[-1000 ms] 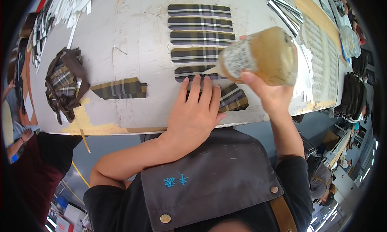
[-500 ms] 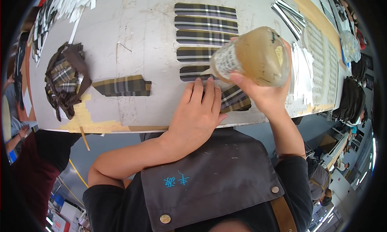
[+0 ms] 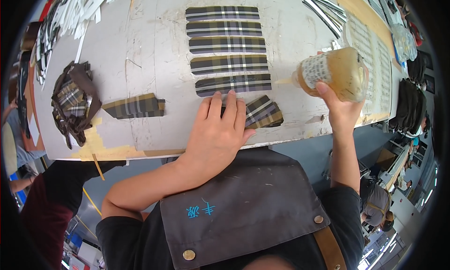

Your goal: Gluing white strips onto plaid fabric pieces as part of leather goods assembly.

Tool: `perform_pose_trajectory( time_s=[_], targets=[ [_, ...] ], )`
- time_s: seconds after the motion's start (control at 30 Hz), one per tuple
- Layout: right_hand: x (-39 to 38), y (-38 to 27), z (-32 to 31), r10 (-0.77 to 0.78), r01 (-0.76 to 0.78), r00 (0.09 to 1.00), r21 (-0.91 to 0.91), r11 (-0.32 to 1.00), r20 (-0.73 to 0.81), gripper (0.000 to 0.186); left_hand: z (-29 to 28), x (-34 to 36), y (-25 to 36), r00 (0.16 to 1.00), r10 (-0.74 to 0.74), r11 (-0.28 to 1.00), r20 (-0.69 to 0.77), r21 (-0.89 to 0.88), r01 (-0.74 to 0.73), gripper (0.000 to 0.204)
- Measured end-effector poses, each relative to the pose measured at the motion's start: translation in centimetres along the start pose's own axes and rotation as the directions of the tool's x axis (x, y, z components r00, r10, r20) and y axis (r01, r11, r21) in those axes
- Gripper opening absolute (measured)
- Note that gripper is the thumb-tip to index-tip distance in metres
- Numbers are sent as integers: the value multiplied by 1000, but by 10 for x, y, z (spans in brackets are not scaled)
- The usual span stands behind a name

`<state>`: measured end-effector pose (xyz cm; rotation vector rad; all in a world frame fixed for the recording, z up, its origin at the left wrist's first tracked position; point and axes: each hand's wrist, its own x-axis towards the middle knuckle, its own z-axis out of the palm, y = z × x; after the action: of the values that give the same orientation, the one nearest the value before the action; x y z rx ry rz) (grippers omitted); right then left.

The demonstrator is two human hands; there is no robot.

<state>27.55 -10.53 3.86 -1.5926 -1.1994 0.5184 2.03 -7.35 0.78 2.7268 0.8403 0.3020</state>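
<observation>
My right hand [image 3: 341, 111] is wrapped round a clear squeeze bottle [image 3: 333, 75] of amber liquid, tilted on its side over the table. Its pale nozzle points left, just off the right end of the nearest plaid strip [image 3: 255, 83]. Several plaid fabric strips [image 3: 228, 45] lie in a column above that one. My left hand [image 3: 219, 124] lies flat with fingers stretched out, fingertips on the lower edge of the nearest strip. Right beside its fingers is a small pile of plaid pieces [image 3: 266, 113], partly hidden by the hand.
On the left of the worktable [image 3: 159, 73] sit a plaid piece [image 3: 135, 106] and a bundle of brown and plaid fabric [image 3: 75, 98]. White strips [image 3: 91, 9] lie far left, black-and-white strips [image 3: 326, 12] far right. Another person's dark-clothed leg [image 3: 56, 195] is at lower left.
My right hand has moved the bottle rightward, away from over the strips, uncovering their right ends. The left hand remains on the nearest strip. The whole view has shifted slightly.
</observation>
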Motion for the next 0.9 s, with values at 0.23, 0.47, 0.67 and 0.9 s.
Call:
perform_pose_trajectory(
  time_s=[0.23,0.47,0.67,0.9],
  targets=[
    [22,-15,32,67,-74,997,283,956,37,66,-1,1,-12,995,-21,991,-101,-131,7,48],
    [34,-31,105,-58,12,984,263,965,170,83,-2,-1,-39,967,-125,985,-223,-146,94,41],
    [40,-25,123,-209,161,955,221,962,211,87,-1,-1,-43,971,-147,980,-188,-160,118,43],
    [40,-24,101,-97,62,974,171,983,207,83,-1,2,-43,973,-139,983,-185,-144,113,42]
  ],
)
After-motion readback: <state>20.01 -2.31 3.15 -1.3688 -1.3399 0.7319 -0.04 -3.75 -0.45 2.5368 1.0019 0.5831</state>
